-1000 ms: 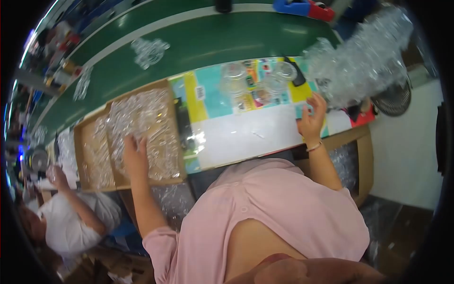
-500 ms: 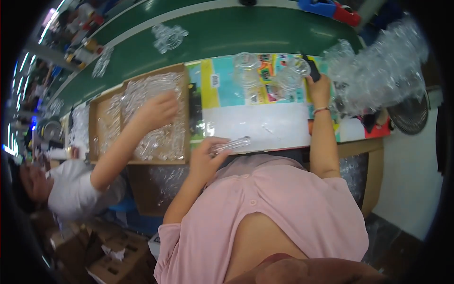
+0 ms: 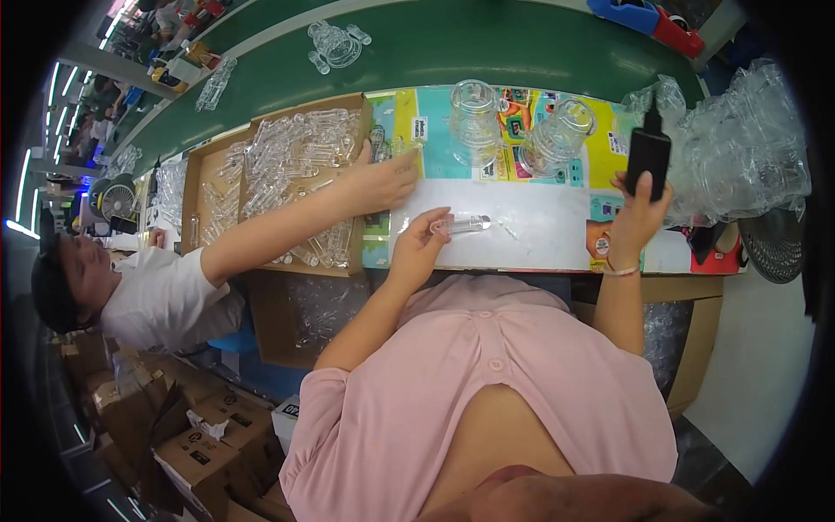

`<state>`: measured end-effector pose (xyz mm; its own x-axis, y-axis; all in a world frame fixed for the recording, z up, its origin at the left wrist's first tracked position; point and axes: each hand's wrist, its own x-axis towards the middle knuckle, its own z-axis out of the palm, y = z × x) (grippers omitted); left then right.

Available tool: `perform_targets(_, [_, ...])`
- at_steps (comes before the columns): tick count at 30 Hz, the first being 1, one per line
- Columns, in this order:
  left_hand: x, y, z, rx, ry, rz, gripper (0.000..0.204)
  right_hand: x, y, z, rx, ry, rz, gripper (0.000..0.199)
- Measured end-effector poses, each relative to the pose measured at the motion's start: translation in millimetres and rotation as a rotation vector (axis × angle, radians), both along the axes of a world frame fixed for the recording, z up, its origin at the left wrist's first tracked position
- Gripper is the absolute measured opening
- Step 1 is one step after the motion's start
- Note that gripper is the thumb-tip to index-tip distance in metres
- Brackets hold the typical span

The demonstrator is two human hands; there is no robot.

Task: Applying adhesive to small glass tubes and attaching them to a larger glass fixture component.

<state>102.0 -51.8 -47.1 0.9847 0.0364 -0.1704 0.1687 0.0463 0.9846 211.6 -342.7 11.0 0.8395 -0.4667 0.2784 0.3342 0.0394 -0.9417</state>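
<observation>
My left hand (image 3: 417, 250) pinches a clear plastic tube-shaped piece (image 3: 468, 224) by one end, just above the white part of the work board (image 3: 531, 252). Small clear slivers (image 3: 508, 229) lie right of its tip. At the board's right side, my right hand (image 3: 640, 224) is wrapped around a black block-shaped handheld tool (image 3: 649, 161) with a narrow tip pointing away from me; its exact kind is unclear. Two clear round-rimmed plastic assemblies (image 3: 475, 109) (image 3: 558, 139) stand on the coloured far part of the board, between my hands and the green table.
A co-worker's hand (image 3: 390, 184) reaches over a cardboard tray (image 3: 358, 117) of clear plastic pieces at left. Bagged clear parts (image 3: 739, 148) are heaped at right beside a fan (image 3: 772, 248). Another clear assembly (image 3: 335, 48) sits on the green table (image 3: 435, 43).
My right hand has drawn back toward me and right, lifting the black tool upright. My left hand still holds the tube piece, slightly farther right. The co-worker's hand moved right from the tray toward the board.
</observation>
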Motion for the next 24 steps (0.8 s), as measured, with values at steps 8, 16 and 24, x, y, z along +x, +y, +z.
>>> perform_targets(8, [7.5, 0.1, -12.5, -0.027, 0.089, 0.026, 0.025, -44.6, -16.9, 21.5, 0.343, -0.144, 0.242, 0.029])
perform_targets(16, [7.3, 0.4, -4.2, 0.007, 0.115, 0.066, 0.029, -45.0, -17.2, 27.1, 0.781, -0.108, 0.429, 0.036])
perform_targets(24, [1.7, -1.3, 7.7, -0.107, 0.092, 0.084, 0.032, -41.9, -9.7, 33.7, 1.092, -0.091, 0.680, 0.035])
